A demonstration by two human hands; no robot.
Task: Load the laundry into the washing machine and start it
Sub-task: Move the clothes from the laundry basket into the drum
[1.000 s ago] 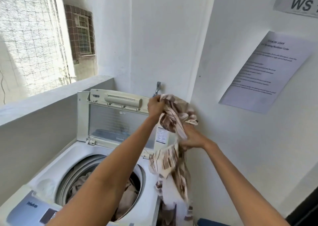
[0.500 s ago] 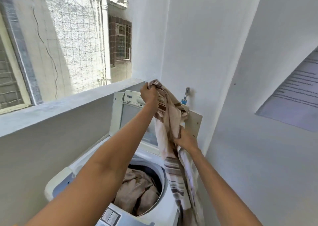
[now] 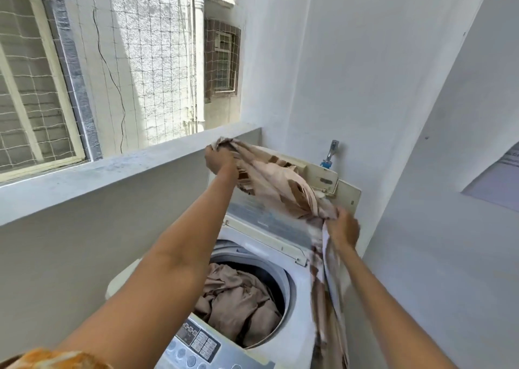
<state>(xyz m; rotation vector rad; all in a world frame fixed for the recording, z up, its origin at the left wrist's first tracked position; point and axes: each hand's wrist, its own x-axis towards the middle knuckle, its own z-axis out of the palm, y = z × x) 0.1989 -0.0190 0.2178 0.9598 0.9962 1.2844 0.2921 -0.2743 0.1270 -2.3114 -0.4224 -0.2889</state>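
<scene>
A white top-loading washing machine (image 3: pixel 302 281) stands below me with its lid (image 3: pixel 283 219) raised against the wall. Beige laundry (image 3: pixel 236 304) lies in the drum. A brown-and-cream striped cloth (image 3: pixel 275 183) stretches between my hands above the lid. My left hand (image 3: pixel 219 159) grips one end of it high up, near the ledge. Lower on the right, my right hand (image 3: pixel 344 228) grips the cloth where its long tail hangs down the machine's right side. The control panel (image 3: pixel 196 340) with its buttons sits at the front edge.
A grey concrete ledge (image 3: pixel 112 172) runs along the left at arm height, with netting over the opening above it. A tap (image 3: pixel 331 152) sticks out of the wall behind the lid. White walls close in on the right, with a paper notice (image 3: pixel 500 183) taped there.
My hands have drawn apart along the striped cloth: the left hand went up and left, the right hand down and right. The cloth now spreads out above the lid. My view turned left.
</scene>
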